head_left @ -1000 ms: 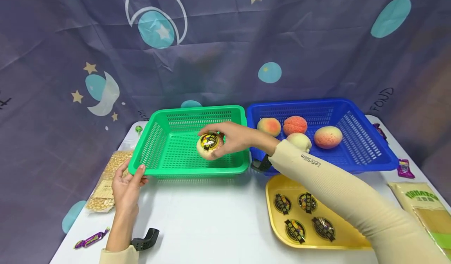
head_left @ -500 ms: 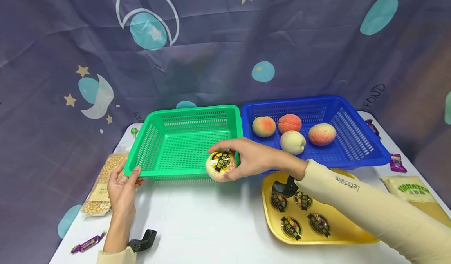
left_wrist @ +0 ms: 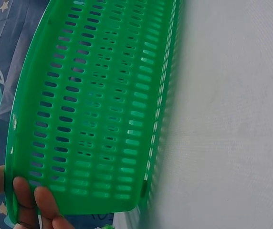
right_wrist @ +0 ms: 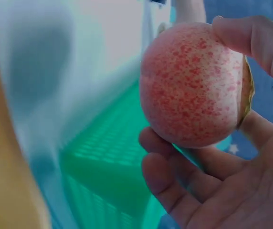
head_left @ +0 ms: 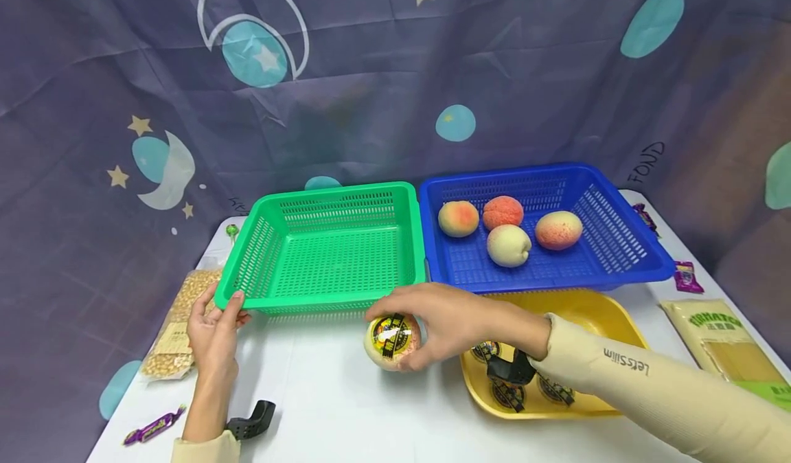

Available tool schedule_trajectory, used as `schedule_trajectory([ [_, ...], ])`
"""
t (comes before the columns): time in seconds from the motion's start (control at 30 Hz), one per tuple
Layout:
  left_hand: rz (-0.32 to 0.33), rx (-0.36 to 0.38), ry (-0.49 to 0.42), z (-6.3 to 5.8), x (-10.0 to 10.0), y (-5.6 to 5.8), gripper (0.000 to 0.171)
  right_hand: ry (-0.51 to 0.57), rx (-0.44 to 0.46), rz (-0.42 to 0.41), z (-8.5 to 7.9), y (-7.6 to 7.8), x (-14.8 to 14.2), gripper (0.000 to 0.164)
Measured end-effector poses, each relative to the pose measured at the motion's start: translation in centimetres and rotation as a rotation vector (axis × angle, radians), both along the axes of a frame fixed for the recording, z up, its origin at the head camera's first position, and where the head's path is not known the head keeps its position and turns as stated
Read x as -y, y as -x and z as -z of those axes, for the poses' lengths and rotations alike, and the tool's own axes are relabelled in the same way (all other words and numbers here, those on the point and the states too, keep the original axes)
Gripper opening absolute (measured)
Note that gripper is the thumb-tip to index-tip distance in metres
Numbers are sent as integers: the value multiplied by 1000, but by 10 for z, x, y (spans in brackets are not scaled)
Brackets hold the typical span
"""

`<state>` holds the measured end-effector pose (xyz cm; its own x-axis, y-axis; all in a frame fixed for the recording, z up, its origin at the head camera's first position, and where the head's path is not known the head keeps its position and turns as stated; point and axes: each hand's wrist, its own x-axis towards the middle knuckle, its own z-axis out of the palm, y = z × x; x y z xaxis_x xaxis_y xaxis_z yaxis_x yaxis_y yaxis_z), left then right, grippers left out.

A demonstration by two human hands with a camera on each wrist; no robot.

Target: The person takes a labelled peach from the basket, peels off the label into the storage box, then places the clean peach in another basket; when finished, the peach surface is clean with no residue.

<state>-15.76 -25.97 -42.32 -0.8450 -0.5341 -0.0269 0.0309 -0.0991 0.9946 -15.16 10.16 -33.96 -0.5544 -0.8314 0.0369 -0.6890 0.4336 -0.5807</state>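
My right hand [head_left: 454,322] holds a pale, red-speckled peach [head_left: 377,354] between thumb and fingers, over the white tabletop just in front of the green basket. A round black-and-yellow fruit sticker [head_left: 392,336] sits on the peach's top. In the right wrist view the peach [right_wrist: 191,86] shows its speckled side, with the sticker's edge sticking up near the palm. At the near left corner, my left hand [head_left: 213,329] pinches the rim of the green basket [head_left: 334,260]. The left wrist view shows fingertips [left_wrist: 46,202] against the basket's slotted wall.
A blue basket [head_left: 550,270] with several peaches stands right of the green one. In front of it, a yellow tray [head_left: 593,312] with several stickers lies partly under my right forearm. Bagged kernels [head_left: 167,363], a purple candy [head_left: 154,427] and a tan packet [head_left: 719,339] lie around the sides.
My right hand has drawn the peach from above the green basket toward me, past its front rim. The left hand keeps its grip on the corner. The head view has shifted slightly.
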Motion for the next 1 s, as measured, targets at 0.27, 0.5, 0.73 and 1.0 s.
schedule_trajectory([
  [0.27,-9,-32,19,4,0,0,63,-81,31,22,41,-5,1,67],
  [0.5,10,-36,88,7,-3,-5,65,-104,61,62,59,5,-2,69],
  [0.73,-40,-2,375,5,-1,-23,59,-130,110,92,60,4,-6,74],
  [1.0,189,-338,843,-15,-19,-33,31,-122,45,119,59,1,-8,81],
])
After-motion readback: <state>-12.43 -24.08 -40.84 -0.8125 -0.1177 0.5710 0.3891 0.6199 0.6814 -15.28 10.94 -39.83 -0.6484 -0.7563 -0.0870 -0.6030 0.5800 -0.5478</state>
